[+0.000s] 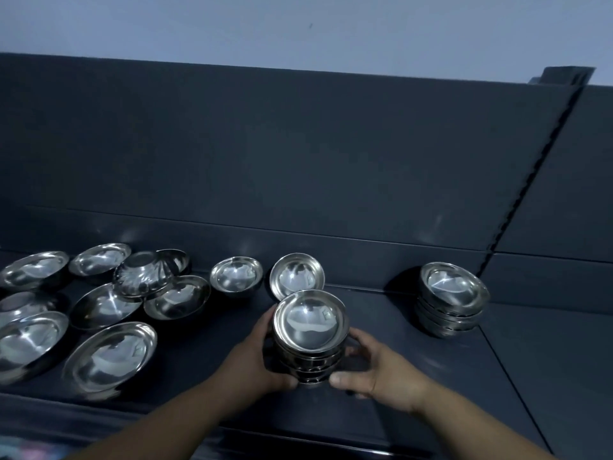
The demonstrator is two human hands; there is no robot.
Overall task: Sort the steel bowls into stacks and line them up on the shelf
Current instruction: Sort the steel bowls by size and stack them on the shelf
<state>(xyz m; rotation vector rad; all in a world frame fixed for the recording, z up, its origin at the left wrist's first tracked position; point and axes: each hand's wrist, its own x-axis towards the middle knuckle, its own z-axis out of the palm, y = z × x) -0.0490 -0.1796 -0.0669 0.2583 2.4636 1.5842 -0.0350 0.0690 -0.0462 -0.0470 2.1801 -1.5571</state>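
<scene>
Both hands clasp one stack of small steel bowls from opposite sides: the left hand curls round its left wall, the right hand round its right, thumbs toward the camera. The stack stands upright on the dark shelf, mouths up. A finished stack sits well apart to the right; loose bowls lie scattered left, one tilted bowl just behind.

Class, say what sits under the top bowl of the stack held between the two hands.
Under the top bowl, nested steel bowls show only as stacked rims. The left hand and right hand grip the sides; the lower bowls' insides and exact count are hidden.
</scene>
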